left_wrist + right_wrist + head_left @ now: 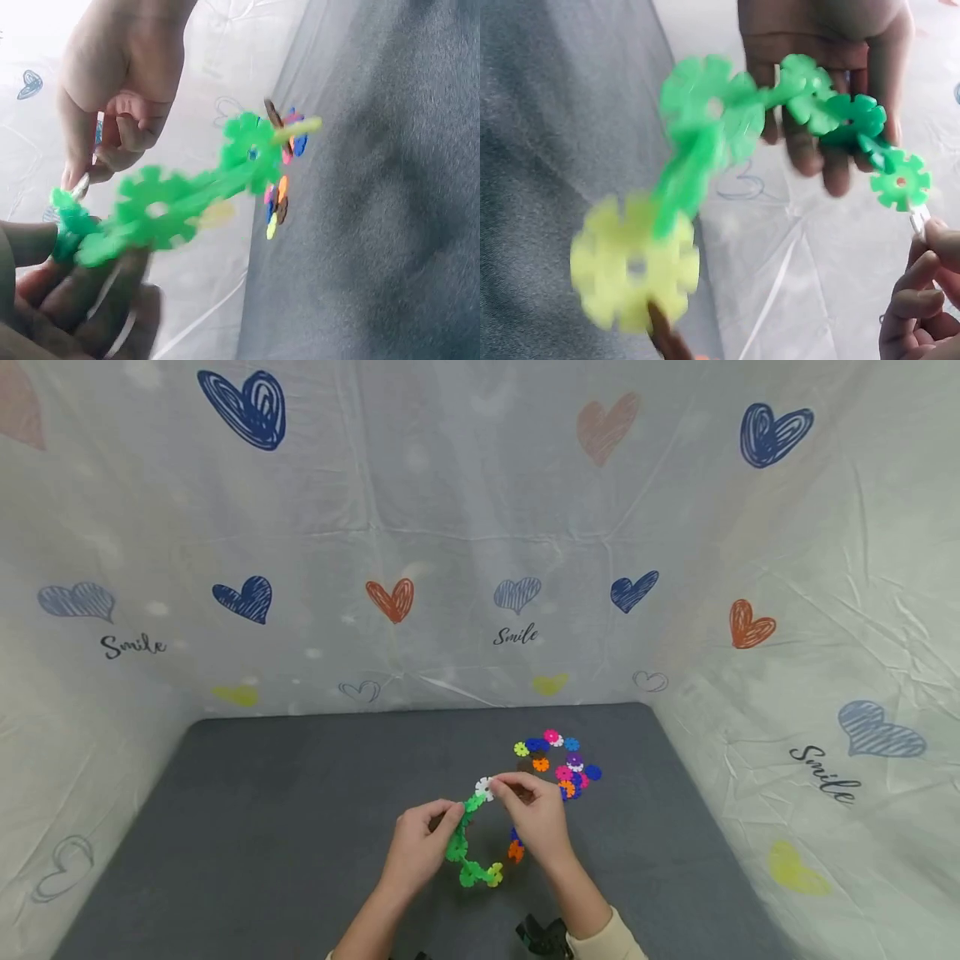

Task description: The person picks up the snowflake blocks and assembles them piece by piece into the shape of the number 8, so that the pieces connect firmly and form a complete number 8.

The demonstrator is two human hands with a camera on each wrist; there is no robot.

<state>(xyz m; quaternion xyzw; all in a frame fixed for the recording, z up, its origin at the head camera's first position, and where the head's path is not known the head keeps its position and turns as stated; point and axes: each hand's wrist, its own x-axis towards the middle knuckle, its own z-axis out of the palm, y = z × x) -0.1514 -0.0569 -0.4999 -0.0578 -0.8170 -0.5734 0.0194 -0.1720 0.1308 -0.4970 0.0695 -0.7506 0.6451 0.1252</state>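
Observation:
A curved chain of interlocking plastic snowflake discs hangs between the two hands, mostly green discs (457, 847). With thumb and fingers, the left hand (416, 843) grips the chain near its upper end. The right hand (542, 818) pinches a white disc (483, 788), which meets a green disc (901, 181) at the chain's top. Down at the lower end is a yellow disc (604, 262), blurred in the right wrist view, with a brown disc (667, 334) against its edge. An orange disc (516, 851) shows below the right hand; whether it joins the chain I cannot tell.
Several loose discs in mixed colours lie on the dark grey table (285, 827) beyond the right hand, among them a pink disc (551, 736) and a blue disc (593, 772). Behind stands a pale curtain (442, 510) printed with hearts. A black device (543, 937) sits by the right wrist.

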